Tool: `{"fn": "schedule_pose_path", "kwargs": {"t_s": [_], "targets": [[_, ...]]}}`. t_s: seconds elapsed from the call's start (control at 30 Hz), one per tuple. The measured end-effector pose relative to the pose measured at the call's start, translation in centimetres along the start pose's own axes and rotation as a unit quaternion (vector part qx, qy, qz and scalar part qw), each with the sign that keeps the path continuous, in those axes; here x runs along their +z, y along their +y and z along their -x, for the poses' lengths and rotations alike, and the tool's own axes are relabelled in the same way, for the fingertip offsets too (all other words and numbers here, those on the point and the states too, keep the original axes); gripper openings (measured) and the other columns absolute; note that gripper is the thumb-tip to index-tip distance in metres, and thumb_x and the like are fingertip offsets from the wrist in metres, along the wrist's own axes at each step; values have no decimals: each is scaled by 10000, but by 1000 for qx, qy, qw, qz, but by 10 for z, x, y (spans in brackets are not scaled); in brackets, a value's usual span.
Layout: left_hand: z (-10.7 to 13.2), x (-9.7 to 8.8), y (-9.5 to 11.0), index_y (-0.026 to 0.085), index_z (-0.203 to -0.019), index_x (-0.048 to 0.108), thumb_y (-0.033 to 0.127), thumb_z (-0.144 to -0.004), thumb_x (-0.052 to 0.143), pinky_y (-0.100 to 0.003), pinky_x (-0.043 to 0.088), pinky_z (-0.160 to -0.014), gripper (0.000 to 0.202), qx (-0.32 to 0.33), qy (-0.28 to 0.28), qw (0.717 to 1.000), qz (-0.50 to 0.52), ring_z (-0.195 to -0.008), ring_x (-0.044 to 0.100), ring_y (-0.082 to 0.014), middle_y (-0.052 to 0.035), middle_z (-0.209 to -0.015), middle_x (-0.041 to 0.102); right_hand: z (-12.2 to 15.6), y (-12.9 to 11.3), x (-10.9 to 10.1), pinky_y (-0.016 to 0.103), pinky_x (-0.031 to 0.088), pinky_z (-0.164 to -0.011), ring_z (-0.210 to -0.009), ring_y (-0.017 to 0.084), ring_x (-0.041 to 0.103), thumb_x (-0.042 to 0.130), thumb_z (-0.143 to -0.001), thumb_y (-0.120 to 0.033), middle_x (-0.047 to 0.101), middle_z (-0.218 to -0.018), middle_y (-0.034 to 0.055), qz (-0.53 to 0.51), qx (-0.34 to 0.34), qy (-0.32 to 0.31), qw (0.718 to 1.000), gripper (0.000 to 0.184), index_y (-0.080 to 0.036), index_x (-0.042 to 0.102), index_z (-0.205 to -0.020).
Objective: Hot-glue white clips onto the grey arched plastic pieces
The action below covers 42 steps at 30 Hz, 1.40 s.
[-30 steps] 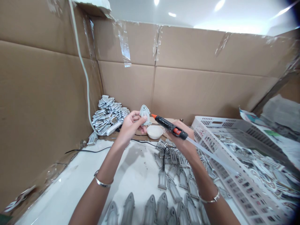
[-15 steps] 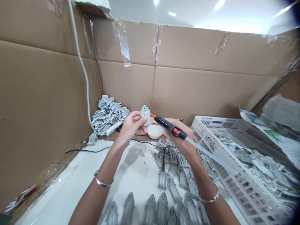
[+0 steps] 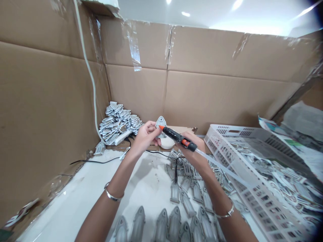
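Observation:
My left hand (image 3: pixel 144 137) is closed on a small grey arch-shaped piece (image 3: pixel 160 122), held upright above the table. My right hand (image 3: pixel 194 151) grips a black and orange glue gun (image 3: pixel 176 135). Its orange tip touches the lower part of the piece. A clear glue stick (image 3: pixel 222 169) trails from the back of the gun toward the right. A small white bowl (image 3: pixel 166 143) sits just behind and under both hands.
Rows of grey arch-shaped pieces (image 3: pixel 174 218) lie on the white table. A heap of finished pieces (image 3: pixel 117 122) sits at the back left. A white plastic crate (image 3: pixel 254 174) full of pieces stands on the right. Cardboard walls (image 3: pixel 214 90) surround the table; a black cord (image 3: pixel 96 161) crosses it.
The glue gun's tip has moved left onto the held piece. The piece has dropped slightly and shifted right, so hands are closer together.

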<state>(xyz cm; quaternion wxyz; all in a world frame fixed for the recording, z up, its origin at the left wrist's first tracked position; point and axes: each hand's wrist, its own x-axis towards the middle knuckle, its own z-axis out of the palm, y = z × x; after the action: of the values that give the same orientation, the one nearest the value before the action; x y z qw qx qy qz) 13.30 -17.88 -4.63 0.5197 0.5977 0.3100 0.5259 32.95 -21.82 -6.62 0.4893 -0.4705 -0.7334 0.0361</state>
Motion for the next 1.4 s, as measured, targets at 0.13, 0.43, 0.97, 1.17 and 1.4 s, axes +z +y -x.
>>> {"fn": "schedule_pose_path", "kwargs": {"t_s": [0.13,0.43,0.97,1.17,1.4], "targets": [[1,5,-4,176,-907,531,407,-780,718,-186,447,-435,324,4,-16,1000,-6,-458,608,-89,36,-671,621,2,1,3,285,380,-668,-723,155,542,588,-791,-230,598,-777,-7,5,7,-12,1000,18,-234,590,-773],[-2,1,-6,168,-948,550,412,-788,729,-190,466,-458,342,5,-35,999,-1,-485,617,-89,27,-714,633,1,-1,0,306,418,-645,-680,168,554,635,-798,-304,633,-742,9,-22,35,47,998,90,-224,635,-757],[-6,7,-13,171,-952,534,429,-753,762,-200,494,-430,398,13,3,1000,7,-487,645,-120,53,-652,606,-9,0,-16,269,410,-501,-534,104,464,751,-737,-462,578,-687,-19,-279,217,173,920,300,-209,604,-802],[6,39,-19,184,-965,514,434,-778,748,-211,495,-399,390,32,-11,998,47,-443,610,-107,64,-679,573,0,-19,11,278,435,-547,-577,103,480,811,-663,-367,529,-713,-50,-306,202,95,926,378,-231,568,-918],[19,57,-17,195,-964,500,402,-851,691,-189,484,-399,303,67,22,996,58,-442,591,-82,55,-712,571,4,-17,22,291,454,-573,-587,112,493,810,-692,-392,475,-692,-71,-335,183,87,920,411,-252,515,-941]]}}
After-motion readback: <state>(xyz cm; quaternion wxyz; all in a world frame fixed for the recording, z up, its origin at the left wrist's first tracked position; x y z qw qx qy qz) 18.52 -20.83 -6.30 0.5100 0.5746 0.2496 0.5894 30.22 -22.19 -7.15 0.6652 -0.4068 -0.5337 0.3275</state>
